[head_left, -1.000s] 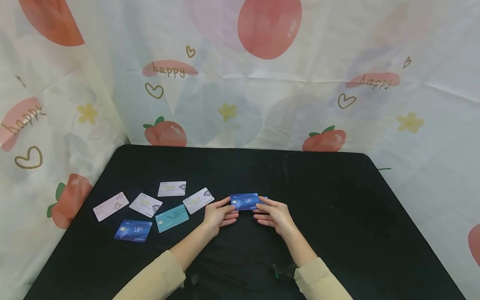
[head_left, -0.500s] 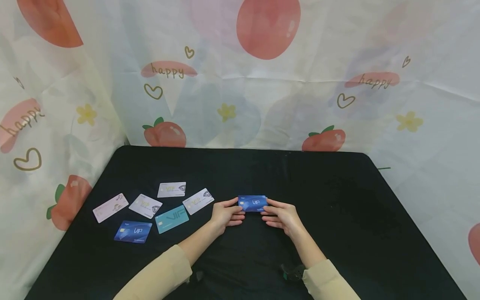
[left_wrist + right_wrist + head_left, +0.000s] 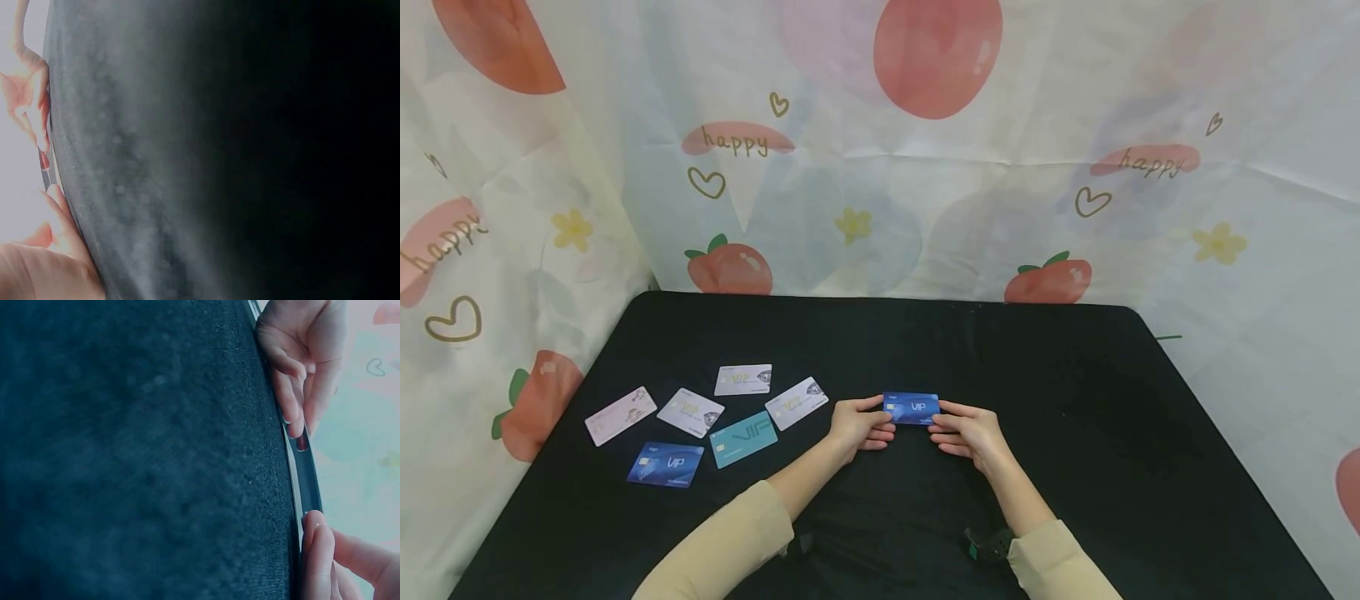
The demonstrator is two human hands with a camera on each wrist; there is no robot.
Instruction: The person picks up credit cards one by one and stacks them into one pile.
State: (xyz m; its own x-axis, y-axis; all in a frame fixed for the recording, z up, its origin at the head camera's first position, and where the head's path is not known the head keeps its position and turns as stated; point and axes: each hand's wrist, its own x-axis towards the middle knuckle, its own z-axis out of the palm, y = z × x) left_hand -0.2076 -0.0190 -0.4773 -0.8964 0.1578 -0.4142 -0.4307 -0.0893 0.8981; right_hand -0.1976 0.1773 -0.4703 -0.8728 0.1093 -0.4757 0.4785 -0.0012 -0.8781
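Note:
A blue VIP card [image 3: 912, 408] lies level between both hands near the middle of the table in the head view. My left hand [image 3: 856, 427] pinches its left end with thumb and fingers. The opposite short edge is between the thumb and fingers of my right hand [image 3: 970, 432]. Both wrist views show the card [image 3: 306, 481] nearly edge-on, low over the black cloth, with fingertips at each end. Whether another card lies beneath it cannot be told from above.
Left of the hands lie a second blue VIP card [image 3: 666, 464], a teal card [image 3: 744, 439], a pinkish card [image 3: 621, 416] and several whitish cards [image 3: 743, 379]. The black-covered table [image 3: 1075, 433] meets a printed curtain [image 3: 925, 217] at its back edge.
Both hands have shifted right with the blue card. A blue sliver that stuck out past its right end one second ago no longer shows. The other cards have not moved.

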